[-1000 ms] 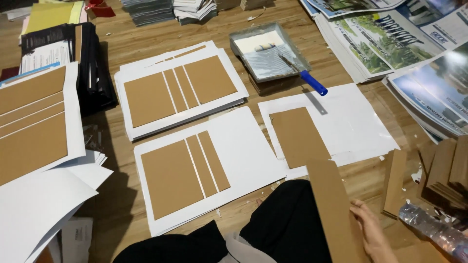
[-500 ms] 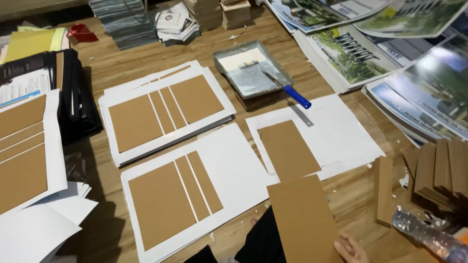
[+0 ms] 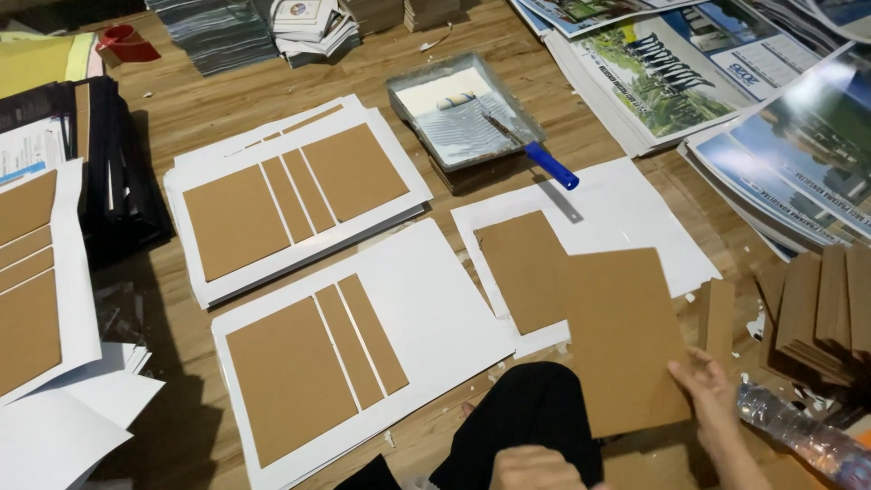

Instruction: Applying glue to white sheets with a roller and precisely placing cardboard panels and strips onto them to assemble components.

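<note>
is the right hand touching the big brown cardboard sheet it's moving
Touching. The head view shows the right hand with its fingers lying on the lower right edge of the brown cardboard sheet, no gap between them.

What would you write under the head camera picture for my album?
Right hand holds a brown cardboard panel over a white sheet, beside a glue tray and roller.

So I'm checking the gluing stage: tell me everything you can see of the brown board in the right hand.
The board is a plain brown rectangle, flat and unprinted, looking like greyboard or thick card. It lies slightly tilted, its upper part over the white sheet and overlapping the edge of a second brown panel already lying there. The right hand grips its lower right edge. Its lower left corner reaches the person's black-clad knee. No glue is visible on it.
</note>
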